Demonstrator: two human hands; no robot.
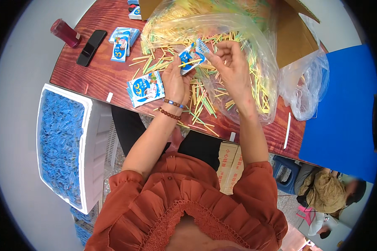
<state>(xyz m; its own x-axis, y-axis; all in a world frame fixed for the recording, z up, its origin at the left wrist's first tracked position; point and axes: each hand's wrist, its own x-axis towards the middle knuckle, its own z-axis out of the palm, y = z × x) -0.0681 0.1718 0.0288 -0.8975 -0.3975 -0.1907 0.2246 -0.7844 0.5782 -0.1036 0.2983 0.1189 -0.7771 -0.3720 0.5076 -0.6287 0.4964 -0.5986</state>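
Note:
A small blue-and-white packet (189, 62) is in my left hand (176, 83), tilted above the table, with a thin yellow stick (191, 63) lying across its face. My left fingers close around its lower end. At the packet's striped upper end, my right hand (233, 69) has its thumb and forefinger pinched against the edge, the other fingers curled. Many thin yellow, green and pink straw-like sticks (203, 102) lie loose under both hands. A larger blue-and-white packet (145, 89) rests flat beside my left wrist.
Behind my hands, a big clear plastic bag (238, 21) of sticks lies by a cardboard box (295, 37). On the left are stacked packets (120, 47), a phone (91, 48) and a red jar (65, 33). A white foam box (88, 154) of blue packets stands beside the table.

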